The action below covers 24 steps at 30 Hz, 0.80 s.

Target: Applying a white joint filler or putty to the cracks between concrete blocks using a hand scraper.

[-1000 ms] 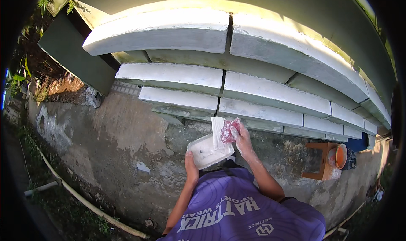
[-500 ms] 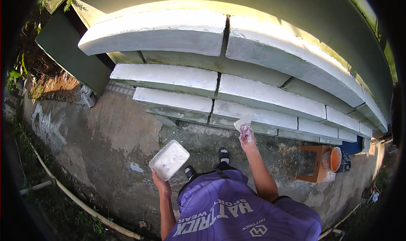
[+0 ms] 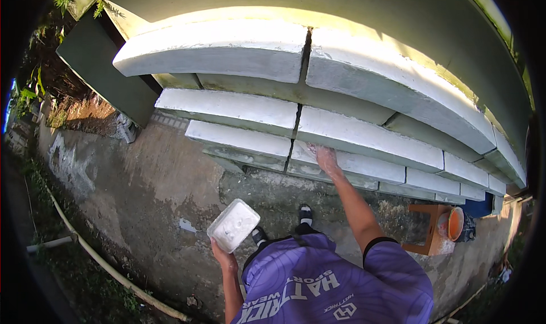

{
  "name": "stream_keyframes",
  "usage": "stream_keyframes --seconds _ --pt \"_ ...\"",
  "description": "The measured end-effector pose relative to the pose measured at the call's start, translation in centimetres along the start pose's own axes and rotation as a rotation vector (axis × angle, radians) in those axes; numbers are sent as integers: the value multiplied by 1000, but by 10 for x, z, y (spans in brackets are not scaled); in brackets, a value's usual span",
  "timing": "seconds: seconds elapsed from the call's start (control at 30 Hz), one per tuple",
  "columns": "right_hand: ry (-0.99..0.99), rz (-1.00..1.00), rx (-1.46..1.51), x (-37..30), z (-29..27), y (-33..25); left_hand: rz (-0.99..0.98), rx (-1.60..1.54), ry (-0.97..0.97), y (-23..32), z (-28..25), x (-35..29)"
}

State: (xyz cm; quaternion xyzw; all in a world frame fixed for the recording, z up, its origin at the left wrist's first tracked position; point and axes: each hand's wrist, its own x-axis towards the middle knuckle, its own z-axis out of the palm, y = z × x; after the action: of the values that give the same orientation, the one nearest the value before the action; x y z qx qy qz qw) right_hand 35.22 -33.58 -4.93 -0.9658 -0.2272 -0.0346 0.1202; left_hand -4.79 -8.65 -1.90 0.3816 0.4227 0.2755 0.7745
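A white rectangular tub (image 3: 234,224) with white paste in it rests in my left hand (image 3: 223,257), whose fingers close round its near edge, in front of my body. My right hand (image 3: 326,159), smeared with white, reaches forward to the lower white concrete ledge (image 3: 364,163), just right of a dark vertical gap (image 3: 290,153). It is closed on a pale flat spreader (image 3: 310,147), now mostly hidden by the hand and blending with the white surface. The spreader appears to lie against the ledge's top.
More white-coated ledges (image 3: 227,105) rise in tiers toward the wall. An orange-brown stool (image 3: 424,227) stands at the right, beside an orange bucket (image 3: 455,224). A green panel (image 3: 102,68) leans at the far left. A long pipe (image 3: 108,267) crosses the ground at left.
My right hand has moved forward and slightly left, bringing the spreader from above the ground onto the lower ledge. The tub stays in my left hand, shifted slightly in view.
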Motion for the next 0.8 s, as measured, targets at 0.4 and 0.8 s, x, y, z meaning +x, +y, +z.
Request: stream_keyframes --seconds 0.4,0.8 --pt "93 -162 -308 31 51 28 -13 -29 21 -4 12 -11" --pt "140 -201 -260 30 58 31 2 -15 42 -4 13 -6"
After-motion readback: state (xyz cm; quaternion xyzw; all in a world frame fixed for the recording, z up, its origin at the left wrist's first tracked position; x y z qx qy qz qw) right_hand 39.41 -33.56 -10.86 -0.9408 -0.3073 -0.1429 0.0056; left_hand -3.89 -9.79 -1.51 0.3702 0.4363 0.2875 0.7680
